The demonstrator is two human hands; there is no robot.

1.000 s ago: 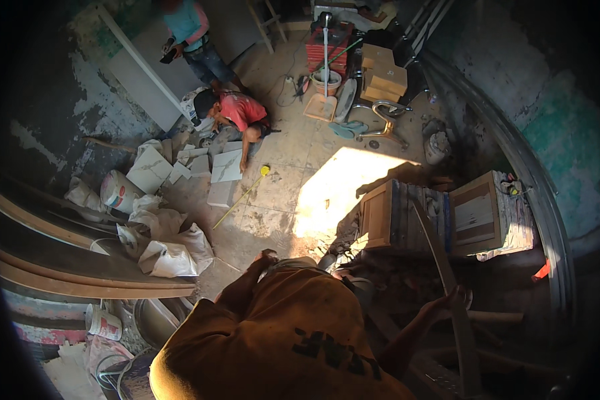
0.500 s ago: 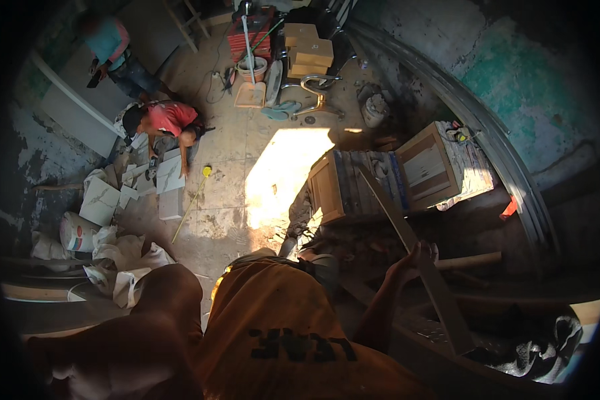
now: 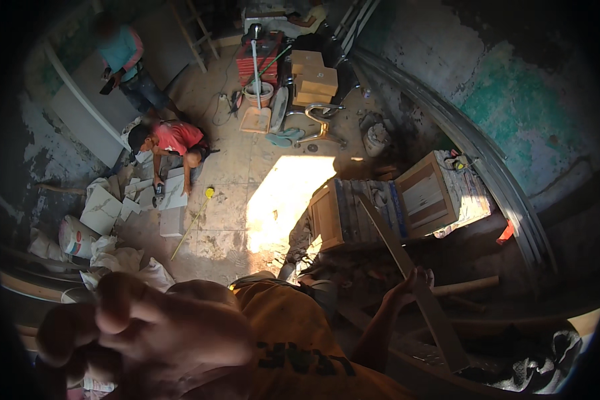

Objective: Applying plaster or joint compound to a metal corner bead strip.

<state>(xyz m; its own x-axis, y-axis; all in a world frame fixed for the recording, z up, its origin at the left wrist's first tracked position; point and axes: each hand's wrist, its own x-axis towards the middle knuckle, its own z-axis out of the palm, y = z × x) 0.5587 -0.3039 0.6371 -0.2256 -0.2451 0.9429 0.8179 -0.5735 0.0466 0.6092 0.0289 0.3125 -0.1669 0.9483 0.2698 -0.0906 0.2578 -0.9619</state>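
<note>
My right hand [image 3: 402, 288] is closed around a long, flat wooden board [image 3: 439, 328]. The board slants from beside the cabinet-like wooden piece down toward my right side. Large and close in the lower left, my left hand [image 3: 173, 337] is raised with fingers bent and apart, and nothing shows in it. Its fingertips are somewhat blurred. Behind it lie white sacks [image 3: 127, 259] on the floor.
A person in red [image 3: 177, 138] crouches over tiles [image 3: 173, 191] with a power tool; another stands behind. A yellow tape measure [image 3: 209, 193] lies extended. A wooden cabinet piece [image 3: 430, 190], cardboard boxes [image 3: 317, 81] and long metal profiles [image 3: 440, 110] are ahead and right.
My left hand has risen toward the camera and moved right, its fingers now showing. My right hand still grips the board, slightly lower in view. The whole view has shifted a little.
</note>
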